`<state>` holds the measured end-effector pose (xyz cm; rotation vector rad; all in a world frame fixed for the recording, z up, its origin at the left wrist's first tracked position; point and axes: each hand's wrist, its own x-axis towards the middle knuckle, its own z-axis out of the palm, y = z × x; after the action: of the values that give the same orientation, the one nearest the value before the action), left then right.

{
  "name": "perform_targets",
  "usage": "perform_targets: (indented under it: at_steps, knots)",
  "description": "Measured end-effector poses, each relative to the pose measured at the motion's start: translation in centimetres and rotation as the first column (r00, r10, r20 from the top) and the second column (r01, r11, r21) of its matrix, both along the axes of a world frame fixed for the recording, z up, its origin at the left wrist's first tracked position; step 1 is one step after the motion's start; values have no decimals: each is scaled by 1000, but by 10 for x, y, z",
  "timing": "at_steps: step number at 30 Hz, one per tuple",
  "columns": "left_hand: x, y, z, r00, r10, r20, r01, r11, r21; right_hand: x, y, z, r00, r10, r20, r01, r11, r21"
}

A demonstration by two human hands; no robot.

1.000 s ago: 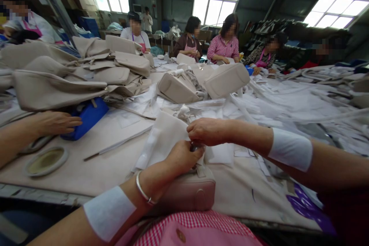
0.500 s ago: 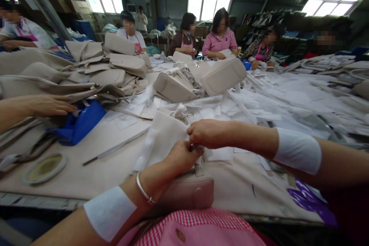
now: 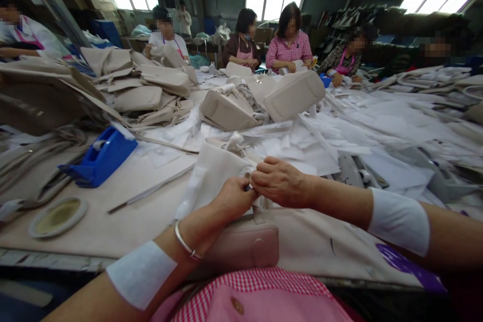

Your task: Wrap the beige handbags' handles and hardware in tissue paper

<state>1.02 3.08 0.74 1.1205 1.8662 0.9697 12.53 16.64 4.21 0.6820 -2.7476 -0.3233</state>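
My left hand and my right hand meet in front of me, fingers closed in a pinch. Between their fingertips is a small piece, mostly hidden, with a dark spot and some white showing; I cannot make out what it is. Just below lies a beige-pink bag, its rounded end toward me and a thin strap rising from it to my hands. A flap wrapped in white sheet stands behind my left hand. Crumpled white wrapping pokes up beyond the fingers.
A blue tape dispenser, a brush-like stick and a round shallow dish lie to the left. Beige bags are heaped ahead. White paper sheets and a grey tape dispenser cover the right. Several co-workers sit across.
My right hand has turned and come lower, closer against my left. At the far left, a co-worker's hand has left the blue dispenser, and a bag there now stands raised.
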Motion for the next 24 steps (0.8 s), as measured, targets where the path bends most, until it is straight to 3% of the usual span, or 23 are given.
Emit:
perform_targets:
  at_steps: [4, 11, 16, 18, 20, 21, 23, 24]
  knots:
    - [-4, -2, 1, 996, -32, 79, 31, 999, 12, 15, 9, -7, 999, -48, -12, 47, 998, -42]
    - [-9, -1, -5, 939, -149, 309, 155, 988, 4, 29, 22, -26, 983, -35, -180, 10, 990, -137]
    - [-9, -1, -4, 926, -116, 360, 123, 992, 2, 33, 22, -40, 957, -69, -282, 1, 972, -234]
    - [-9, 0, -3, 933, -104, 344, 109, 994, 5, 38, 16, -47, 938, -150, -314, 36, 939, -342]
    - [-8, 0, -2, 940, -78, 333, 84, 996, -4, 43, 5, -54, 900, -324, -293, 113, 821, -560]
    - [-7, 1, -2, 943, -61, 326, 70, 997, -15, 45, -1, -57, 873, -430, -229, 163, 701, -694]
    - [-6, 3, -1, 949, -33, 312, 49, 998, -42, 45, -11, -62, 834, -550, 40, 267, 340, -902]
    - [-6, 3, -1, 951, -26, 309, 45, 998, -54, 44, -15, -63, 827, -526, 201, 319, 143, -937]
